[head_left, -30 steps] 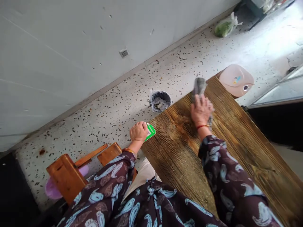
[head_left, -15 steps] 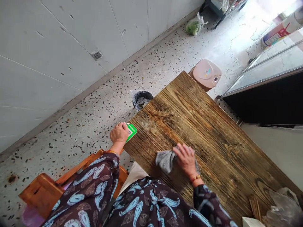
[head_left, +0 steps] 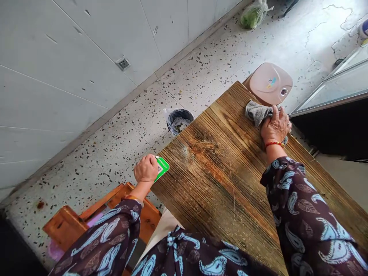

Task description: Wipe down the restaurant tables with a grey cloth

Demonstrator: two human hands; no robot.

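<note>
hands (head_left: 276,126) on crumpled grey cloth (head_left: 257,112), grainy wooden table (head_left: 224,176)

A rag (head_left: 257,112) lies on the bench (head_left: 230,184) at its far corner, under the right hand (head_left: 275,126). A card (head_left: 161,168) sits at the left corner beneath the left hand (head_left: 146,168). A bin (head_left: 179,120) stands on the floor (head_left: 120,149) beyond.

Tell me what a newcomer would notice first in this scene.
First, the right hand pressing a grey cloth onto the far end of a worn wooden table. Next, the left hand at the table's left corner, closed on a green card. Beyond the table, a small bin lined with a bag stands on the speckled floor, and a pink plastic stool sits by the far corner.
</note>
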